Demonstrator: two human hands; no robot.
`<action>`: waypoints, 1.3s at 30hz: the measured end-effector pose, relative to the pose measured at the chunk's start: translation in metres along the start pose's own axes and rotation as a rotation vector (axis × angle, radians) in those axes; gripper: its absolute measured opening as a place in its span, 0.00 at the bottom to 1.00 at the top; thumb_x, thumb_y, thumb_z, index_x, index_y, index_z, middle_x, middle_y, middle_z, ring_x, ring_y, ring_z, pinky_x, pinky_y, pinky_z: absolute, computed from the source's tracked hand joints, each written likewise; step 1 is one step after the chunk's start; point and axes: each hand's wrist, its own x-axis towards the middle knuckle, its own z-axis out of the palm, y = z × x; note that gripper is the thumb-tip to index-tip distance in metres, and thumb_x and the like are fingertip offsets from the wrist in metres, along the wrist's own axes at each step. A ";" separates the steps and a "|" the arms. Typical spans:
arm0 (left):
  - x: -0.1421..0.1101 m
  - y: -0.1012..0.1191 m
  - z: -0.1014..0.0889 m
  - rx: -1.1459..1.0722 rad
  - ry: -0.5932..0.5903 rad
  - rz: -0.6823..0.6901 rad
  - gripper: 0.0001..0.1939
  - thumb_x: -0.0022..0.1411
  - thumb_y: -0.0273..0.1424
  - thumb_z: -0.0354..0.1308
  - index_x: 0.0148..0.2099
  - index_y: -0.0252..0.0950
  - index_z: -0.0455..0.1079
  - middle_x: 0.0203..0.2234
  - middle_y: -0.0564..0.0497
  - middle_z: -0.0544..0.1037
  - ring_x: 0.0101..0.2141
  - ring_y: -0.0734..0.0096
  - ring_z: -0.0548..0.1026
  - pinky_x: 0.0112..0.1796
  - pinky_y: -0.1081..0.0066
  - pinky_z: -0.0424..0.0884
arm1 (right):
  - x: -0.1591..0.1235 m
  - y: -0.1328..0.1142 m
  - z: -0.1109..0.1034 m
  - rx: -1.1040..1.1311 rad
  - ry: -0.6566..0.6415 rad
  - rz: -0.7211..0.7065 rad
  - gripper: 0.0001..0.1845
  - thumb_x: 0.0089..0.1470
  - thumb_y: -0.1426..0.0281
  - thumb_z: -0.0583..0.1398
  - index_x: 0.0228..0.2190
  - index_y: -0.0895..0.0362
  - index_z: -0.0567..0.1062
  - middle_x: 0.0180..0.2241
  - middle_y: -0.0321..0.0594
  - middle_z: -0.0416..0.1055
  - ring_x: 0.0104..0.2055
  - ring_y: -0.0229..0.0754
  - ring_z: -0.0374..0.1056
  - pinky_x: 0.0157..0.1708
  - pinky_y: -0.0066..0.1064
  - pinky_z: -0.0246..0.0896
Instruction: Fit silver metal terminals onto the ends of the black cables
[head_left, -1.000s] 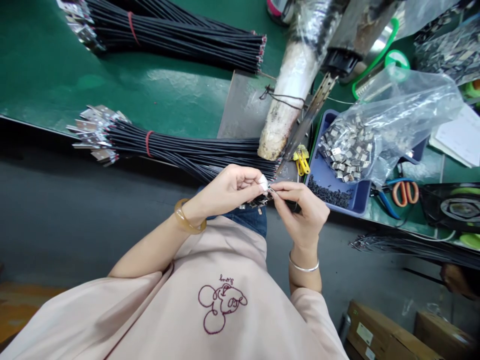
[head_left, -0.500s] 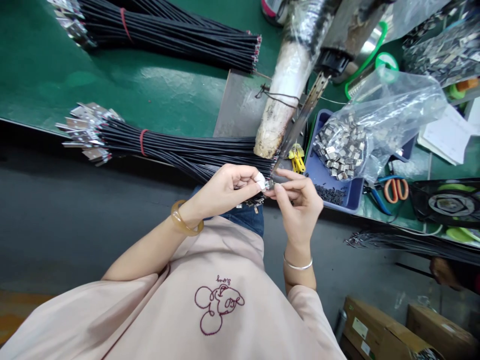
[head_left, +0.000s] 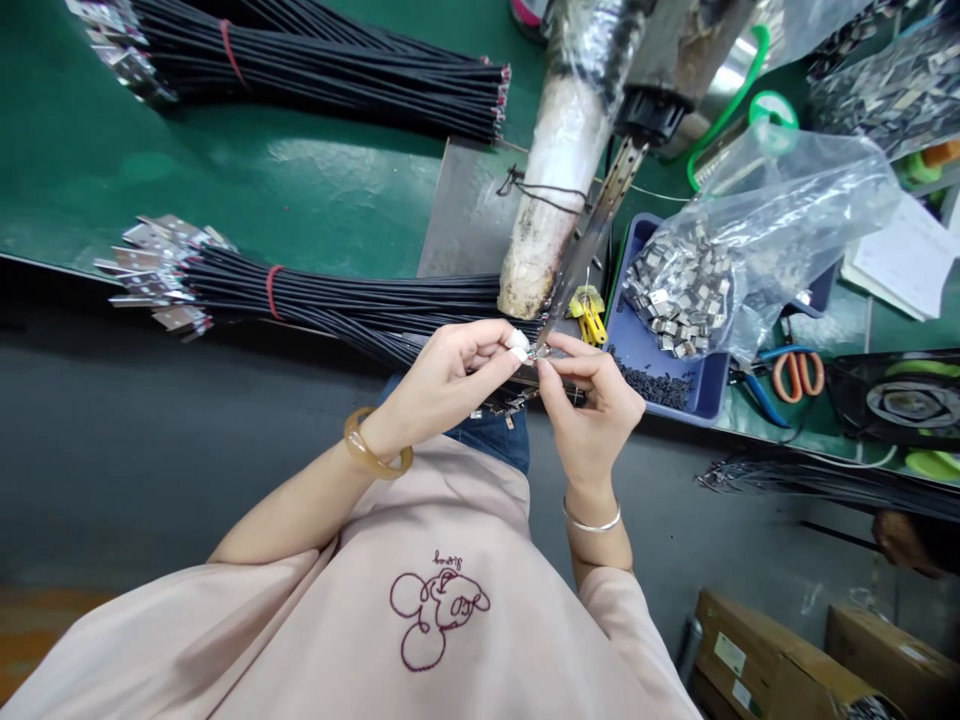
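My left hand (head_left: 463, 372), with white covers on its fingertips, is pinched closed at a small metal connector (head_left: 532, 352). On the other side of this piece, my right hand (head_left: 592, 395) has its thumb and fingertips closed on it. Fingertips hide most of the connector. Just above, the thin metal shaft of a soldering iron (head_left: 581, 262) slants down towards my fingertips. Behind my left hand lies a bundle of black cables (head_left: 352, 300), tied with a red band, with flat metal connectors at its left end. More metal ends (head_left: 514, 404) show below my hands.
Another tied cable bundle (head_left: 337, 75) lies at the back left. A wrapped white tube (head_left: 551, 190) hangs over a grey plate (head_left: 461, 225). To the right are a blue tray (head_left: 709, 395) with a bag of metal shells (head_left: 682, 290), yellow clip (head_left: 590, 315) and pliers (head_left: 796, 374).
Both hands have drawn the connector slightly up and left, nearer the iron's shaft, and less of it shows between my fingertips. The whole view has shifted slightly.
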 end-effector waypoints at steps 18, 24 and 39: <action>0.000 0.004 0.001 -0.041 0.020 -0.009 0.11 0.65 0.35 0.60 0.34 0.31 0.72 0.27 0.51 0.73 0.27 0.78 0.67 0.29 0.78 0.65 | 0.002 0.004 -0.001 -0.036 -0.036 -0.085 0.05 0.59 0.75 0.62 0.34 0.52 0.75 0.44 0.38 0.82 0.42 0.39 0.80 0.37 0.30 0.78; -0.001 0.003 0.001 0.000 0.039 -0.027 0.12 0.65 0.35 0.59 0.33 0.33 0.71 0.25 0.52 0.70 0.26 0.77 0.65 0.26 0.77 0.61 | 0.003 0.002 -0.001 -0.099 -0.009 -0.127 0.05 0.59 0.75 0.63 0.33 0.52 0.75 0.42 0.37 0.82 0.44 0.41 0.80 0.38 0.33 0.79; -0.003 0.003 0.003 -0.004 0.053 -0.039 0.11 0.66 0.33 0.58 0.32 0.32 0.71 0.25 0.52 0.71 0.26 0.78 0.65 0.26 0.76 0.61 | 0.003 0.001 0.001 -0.183 -0.007 -0.268 0.09 0.58 0.78 0.62 0.35 0.51 0.73 0.41 0.37 0.82 0.45 0.41 0.80 0.42 0.33 0.76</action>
